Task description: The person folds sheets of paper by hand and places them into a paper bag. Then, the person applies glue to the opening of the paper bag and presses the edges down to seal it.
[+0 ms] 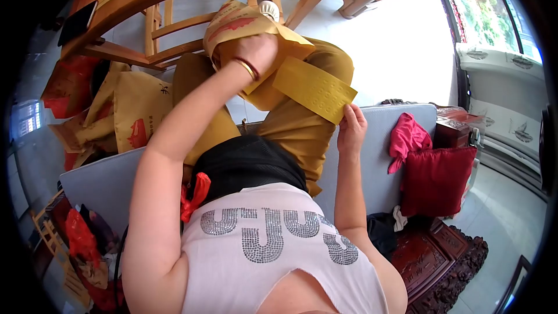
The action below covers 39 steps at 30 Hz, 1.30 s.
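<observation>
Glittery letters (261, 237) on the pale shirt (232, 282), no word clearly legible.

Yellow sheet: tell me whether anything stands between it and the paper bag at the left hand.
Nothing visible stands between the yellow sheet in the right hand and the paper bag, though the left hand covers part of the bag.

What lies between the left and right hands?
Going from the left hand to the right hand: part of the paper bag, then the yellow sheet, pinched by its corner in the right hand. Seen in the head view.
</observation>
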Each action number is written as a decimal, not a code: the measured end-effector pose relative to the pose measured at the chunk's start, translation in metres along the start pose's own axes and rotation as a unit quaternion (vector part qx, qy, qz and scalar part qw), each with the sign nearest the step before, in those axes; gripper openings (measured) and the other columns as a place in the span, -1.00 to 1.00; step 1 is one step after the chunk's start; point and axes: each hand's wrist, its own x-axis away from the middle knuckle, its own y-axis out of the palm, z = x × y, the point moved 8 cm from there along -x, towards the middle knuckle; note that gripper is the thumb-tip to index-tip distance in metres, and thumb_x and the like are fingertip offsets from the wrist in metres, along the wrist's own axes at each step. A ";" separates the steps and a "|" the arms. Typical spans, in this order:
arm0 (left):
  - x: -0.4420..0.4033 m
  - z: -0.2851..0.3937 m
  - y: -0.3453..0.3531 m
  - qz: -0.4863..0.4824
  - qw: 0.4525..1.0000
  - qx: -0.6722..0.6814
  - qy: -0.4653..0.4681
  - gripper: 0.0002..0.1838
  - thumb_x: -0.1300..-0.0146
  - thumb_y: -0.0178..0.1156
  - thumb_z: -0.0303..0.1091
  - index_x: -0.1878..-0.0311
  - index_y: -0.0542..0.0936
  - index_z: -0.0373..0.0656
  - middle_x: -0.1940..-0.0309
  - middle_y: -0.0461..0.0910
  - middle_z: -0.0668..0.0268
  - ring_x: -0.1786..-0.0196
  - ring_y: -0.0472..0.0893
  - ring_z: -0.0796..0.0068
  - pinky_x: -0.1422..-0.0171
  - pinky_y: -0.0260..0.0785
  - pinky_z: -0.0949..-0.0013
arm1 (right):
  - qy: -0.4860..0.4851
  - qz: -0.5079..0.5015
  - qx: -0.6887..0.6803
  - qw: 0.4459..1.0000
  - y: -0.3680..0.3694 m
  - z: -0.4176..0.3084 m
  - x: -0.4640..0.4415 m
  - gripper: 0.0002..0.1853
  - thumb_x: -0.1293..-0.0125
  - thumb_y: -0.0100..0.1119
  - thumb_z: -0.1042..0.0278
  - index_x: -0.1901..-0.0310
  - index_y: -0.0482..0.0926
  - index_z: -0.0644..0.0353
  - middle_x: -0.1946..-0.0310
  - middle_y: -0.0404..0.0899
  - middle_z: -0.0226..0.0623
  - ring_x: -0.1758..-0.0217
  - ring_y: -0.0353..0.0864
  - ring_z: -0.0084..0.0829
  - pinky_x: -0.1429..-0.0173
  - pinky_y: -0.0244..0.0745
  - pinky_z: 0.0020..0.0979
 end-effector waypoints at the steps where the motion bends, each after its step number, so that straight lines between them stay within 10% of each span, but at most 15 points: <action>1: 0.020 0.029 -0.011 -0.029 0.994 0.083 0.063 -0.79 -0.16 0.04 -0.21 0.26 0.50 -0.14 0.24 0.53 0.14 0.30 0.59 0.13 0.25 0.44 0.14 | -0.010 0.005 0.008 1.000 -0.001 0.000 0.001 -0.84 -0.29 0.04 0.41 0.25 0.52 0.35 0.37 0.55 -0.37 0.35 0.50 -0.62 0.23 0.41 -0.60; 4: 0.059 0.093 -0.017 0.011 0.939 0.295 0.176 -0.62 -0.09 0.16 0.01 0.26 0.41 -0.13 0.27 0.46 0.19 0.28 0.54 0.14 0.24 0.41 0.14 | -0.016 -0.008 0.004 1.000 -0.001 0.003 0.001 -0.81 -0.31 0.01 0.39 0.23 0.52 0.36 0.36 0.55 -0.37 0.35 0.50 -0.62 0.24 0.40 -0.60; 24: 0.042 0.087 0.002 0.096 0.904 0.372 0.187 -0.91 -0.07 0.06 -0.41 0.39 0.43 -0.22 0.41 0.49 0.11 0.32 0.52 0.08 0.23 0.38 0.17 | -0.005 -0.016 -0.006 1.000 0.002 -0.001 0.001 -0.80 -0.32 -0.01 0.39 0.22 0.52 0.36 0.39 0.54 -0.41 0.36 0.48 -0.66 0.27 0.38 -0.63; 30: 0.008 -0.026 0.026 -0.090 0.994 0.033 -0.051 -0.80 -0.15 -0.07 -0.43 0.23 0.51 -0.22 0.18 0.53 0.05 0.07 0.52 0.12 -0.04 0.37 0.22 | -0.012 -0.007 -0.026 1.000 -0.001 0.006 -0.004 -0.82 -0.32 0.00 0.38 0.24 0.52 0.33 0.41 0.55 -0.40 0.39 0.50 -0.64 0.30 0.41 -0.62; 34: -0.008 -0.063 0.011 0.219 0.975 -0.032 0.016 -0.57 -0.20 -0.16 -0.46 -0.16 0.35 -0.21 -0.05 0.45 0.09 -0.12 0.43 0.19 -0.24 0.23 0.28 | -0.009 -0.015 -0.027 0.999 -0.001 0.006 -0.005 -0.82 -0.32 -0.01 0.38 0.24 0.51 0.33 0.41 0.57 -0.38 0.39 0.53 -0.62 0.31 0.43 -0.62; 39: -0.010 -0.063 0.020 -0.017 0.996 -0.024 -0.083 -0.64 -0.19 -0.13 -0.48 -0.04 0.46 -0.23 0.04 0.51 0.06 0.04 0.54 0.16 -0.05 0.39 0.25 | -0.015 0.005 -0.039 0.999 -0.001 0.004 -0.001 -0.82 -0.32 -0.01 0.38 0.25 0.51 0.32 0.44 0.55 -0.41 0.47 0.47 -0.66 0.38 0.37 -0.64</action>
